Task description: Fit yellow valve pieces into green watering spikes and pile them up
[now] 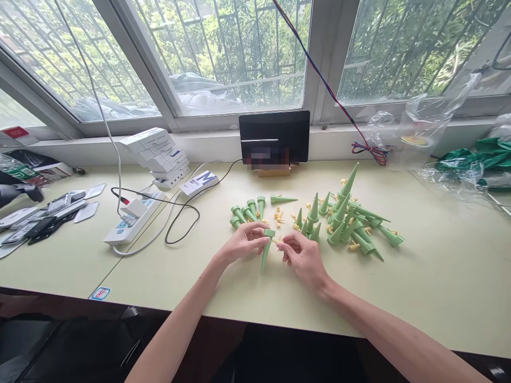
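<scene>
My left hand (242, 242) pinches the wide end of a green plastic cone spike (266, 251), whose tip points down toward me. My right hand (302, 254) is closed in a pinch on a small yellow part (278, 241) held right beside the cone's top. Both hands hover just above the pale green table (159, 271). Behind the left hand lies a short row of green cones (247, 211). A larger heap of green cones (351, 223) sits behind and right of the right hand. Loose yellow parts (278, 215) are scattered between the two groups.
A black tablet (274, 136) leans on the window sill behind the parts. A white power strip (133, 217) with cables lies at left, near stacked white boxes (157, 154). Clear plastic bags (423, 133) and bagged green parts (479, 159) are at right. Phones and cards (43, 213) lie far left.
</scene>
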{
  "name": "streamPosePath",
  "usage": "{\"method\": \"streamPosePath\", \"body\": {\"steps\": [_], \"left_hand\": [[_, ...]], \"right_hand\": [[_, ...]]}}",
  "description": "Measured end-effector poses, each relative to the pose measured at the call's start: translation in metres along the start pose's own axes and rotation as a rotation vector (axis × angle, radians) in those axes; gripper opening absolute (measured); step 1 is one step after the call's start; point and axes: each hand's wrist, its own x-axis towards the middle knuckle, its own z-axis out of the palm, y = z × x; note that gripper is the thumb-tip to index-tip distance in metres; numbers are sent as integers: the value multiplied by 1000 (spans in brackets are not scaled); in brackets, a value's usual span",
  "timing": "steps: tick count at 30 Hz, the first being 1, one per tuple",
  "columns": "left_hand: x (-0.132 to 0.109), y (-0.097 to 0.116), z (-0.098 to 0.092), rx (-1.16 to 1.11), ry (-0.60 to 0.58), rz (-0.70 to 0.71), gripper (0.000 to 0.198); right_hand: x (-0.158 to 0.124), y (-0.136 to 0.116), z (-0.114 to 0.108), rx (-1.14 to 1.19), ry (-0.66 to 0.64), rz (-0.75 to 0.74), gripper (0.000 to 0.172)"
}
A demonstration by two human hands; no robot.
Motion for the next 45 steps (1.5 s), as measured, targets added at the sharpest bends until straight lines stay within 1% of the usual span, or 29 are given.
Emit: {"method": "streamPosePath", "body": {"steps": [4, 8, 14, 18, 22, 27, 33, 41, 45], "left_hand": [[0, -2, 0, -1, -12, -4, 31], [1, -3, 0, 11, 21, -8, 29], [1, -2, 1, 7, 38, -17, 32], [1, -2, 2, -16, 44, -19, 32], [1, -2, 3, -30, 44, -8, 31], [1, -1, 3, -45, 42, -4, 32], [1, -2, 4, -51, 35, -11, 32], [1, -1, 4, -53, 41, -7, 33], [1, -2, 4, -52, 40, -4, 32]], "right_hand": [[0, -2, -2, -64, -25, -32, 19], [1, -1, -3, -99, -42, -65, 13], [1, 1, -3, -147, -52, -93, 11], [1, 1, -4, -172, -75, -86, 11], [2, 1, -6, -220, -85, -92, 14], [2, 0, -6, -307, -118, -125, 23], [2, -1, -6, -334, -141, -152, 30], [3, 2, -6, -389, -133, -179, 34], [3, 0, -6, -370, -138, -152, 33]]}}
